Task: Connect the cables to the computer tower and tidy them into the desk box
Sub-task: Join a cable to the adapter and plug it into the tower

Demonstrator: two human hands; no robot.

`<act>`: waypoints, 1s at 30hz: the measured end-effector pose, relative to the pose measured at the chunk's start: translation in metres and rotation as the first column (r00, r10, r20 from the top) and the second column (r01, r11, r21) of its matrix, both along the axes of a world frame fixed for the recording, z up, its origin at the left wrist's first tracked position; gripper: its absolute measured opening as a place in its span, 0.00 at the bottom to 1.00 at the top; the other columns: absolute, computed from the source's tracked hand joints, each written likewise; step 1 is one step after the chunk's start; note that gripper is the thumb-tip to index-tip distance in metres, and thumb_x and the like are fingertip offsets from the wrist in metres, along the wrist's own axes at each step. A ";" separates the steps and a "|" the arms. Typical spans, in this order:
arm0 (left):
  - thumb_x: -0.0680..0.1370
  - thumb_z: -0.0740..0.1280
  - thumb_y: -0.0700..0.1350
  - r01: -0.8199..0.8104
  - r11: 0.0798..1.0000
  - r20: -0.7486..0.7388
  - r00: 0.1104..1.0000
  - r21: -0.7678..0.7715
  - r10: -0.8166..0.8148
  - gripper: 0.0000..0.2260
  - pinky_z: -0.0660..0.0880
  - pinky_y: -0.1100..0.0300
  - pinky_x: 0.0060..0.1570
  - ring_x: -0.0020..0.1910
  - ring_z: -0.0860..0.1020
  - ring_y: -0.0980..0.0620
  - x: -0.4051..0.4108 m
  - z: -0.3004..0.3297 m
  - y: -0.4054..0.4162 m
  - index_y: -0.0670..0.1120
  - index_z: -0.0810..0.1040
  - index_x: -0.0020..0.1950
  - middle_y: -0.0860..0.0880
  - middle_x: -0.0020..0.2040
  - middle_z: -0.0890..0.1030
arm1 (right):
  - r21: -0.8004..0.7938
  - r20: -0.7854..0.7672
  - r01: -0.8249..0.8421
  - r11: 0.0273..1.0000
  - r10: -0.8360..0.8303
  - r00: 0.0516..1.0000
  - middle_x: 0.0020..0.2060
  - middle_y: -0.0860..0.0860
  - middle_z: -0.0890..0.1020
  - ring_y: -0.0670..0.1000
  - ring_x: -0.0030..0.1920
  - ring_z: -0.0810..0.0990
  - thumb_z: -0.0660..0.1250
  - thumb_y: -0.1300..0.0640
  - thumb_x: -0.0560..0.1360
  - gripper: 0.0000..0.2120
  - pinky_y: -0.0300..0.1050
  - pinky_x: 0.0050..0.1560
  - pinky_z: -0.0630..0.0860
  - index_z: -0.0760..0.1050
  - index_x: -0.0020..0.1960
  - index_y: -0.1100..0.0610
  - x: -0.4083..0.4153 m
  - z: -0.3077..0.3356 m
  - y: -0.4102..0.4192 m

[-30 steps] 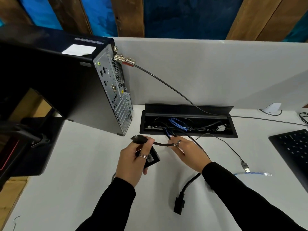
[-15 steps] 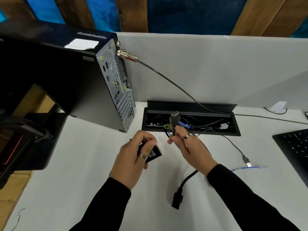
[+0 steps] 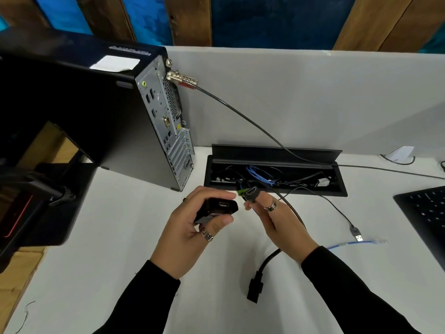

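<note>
The black computer tower point(image 3: 101, 121) stands at the left, its rear port panel point(image 3: 166, 126) turned toward the open desk box point(image 3: 274, 192). My left hand point(image 3: 192, 227) grips a small black adapter point(image 3: 218, 208) whose socket faces right. My right hand point(image 3: 279, 220) pinches an HDMI-type plug point(image 3: 251, 192), its metal end pointing at that socket, a short gap apart. The plug's dark cable point(image 3: 293, 213) runs back toward the box, which holds several black and blue cables.
A black power plug point(image 3: 255, 289) lies on the white desk below my hands. A loose USB plug point(image 3: 356, 233) and a blue network cable end point(image 3: 354, 243) lie to the right. A keyboard point(image 3: 426, 210) sits at the right edge. A lock cable point(image 3: 240, 116) hangs from the tower.
My right hand has lowered the plug from upright and turned it toward the adapter. My left hand has lifted the adapter and rotated its socket to face the plug.
</note>
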State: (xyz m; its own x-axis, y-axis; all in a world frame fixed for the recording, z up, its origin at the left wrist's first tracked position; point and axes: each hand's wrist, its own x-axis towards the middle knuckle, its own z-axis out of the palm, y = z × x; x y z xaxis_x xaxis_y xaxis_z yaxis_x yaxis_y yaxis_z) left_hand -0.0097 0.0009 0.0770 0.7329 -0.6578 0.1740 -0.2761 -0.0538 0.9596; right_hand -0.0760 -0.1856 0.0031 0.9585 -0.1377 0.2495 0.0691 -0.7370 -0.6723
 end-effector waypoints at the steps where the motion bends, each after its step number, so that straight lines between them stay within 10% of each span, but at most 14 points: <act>1: 0.70 0.70 0.47 -0.008 1.000 0.004 1.000 -0.001 0.008 0.14 0.72 0.74 0.49 0.50 0.80 0.60 0.000 0.000 0.000 0.66 0.76 0.50 0.62 0.48 0.79 | -0.005 0.005 0.000 1.000 0.000 1.000 0.44 0.49 0.81 0.43 0.42 0.75 0.55 0.58 0.79 0.10 0.22 0.46 0.66 0.67 0.59 0.48 0.000 0.000 0.000; 13: 0.68 0.71 0.45 -0.064 0.995 -0.040 0.997 -0.081 0.061 0.14 0.75 0.72 0.47 0.47 0.81 0.58 -0.001 0.003 0.000 0.63 0.79 0.48 0.60 0.48 0.80 | 0.098 -0.063 -0.001 0.995 0.007 0.998 0.44 0.48 0.81 0.49 0.45 0.80 0.55 0.53 0.79 0.08 0.32 0.45 0.72 0.70 0.56 0.49 -0.004 0.009 0.003; 20: 0.62 0.75 0.56 -0.130 0.973 -0.179 0.979 -0.190 0.095 0.14 0.78 0.66 0.44 0.43 0.83 0.51 0.001 0.006 0.007 0.58 0.83 0.46 0.54 0.43 0.84 | 0.286 -0.043 -0.089 0.954 0.105 0.993 0.43 0.44 0.79 0.50 0.47 0.78 0.52 0.44 0.74 0.14 0.44 0.48 0.74 0.59 0.54 0.26 -0.008 0.041 0.007; 30: 0.59 0.77 0.58 -0.175 0.967 -0.270 0.955 -0.187 0.121 0.15 0.80 0.61 0.44 0.43 0.84 0.47 0.001 -0.004 0.016 0.55 0.81 0.42 0.50 0.43 0.86 | 0.253 -0.027 -0.144 0.957 0.156 0.987 0.44 0.35 0.77 0.41 0.43 0.76 0.60 0.45 0.73 0.02 0.28 0.45 0.69 0.68 0.46 0.38 -0.009 0.053 0.012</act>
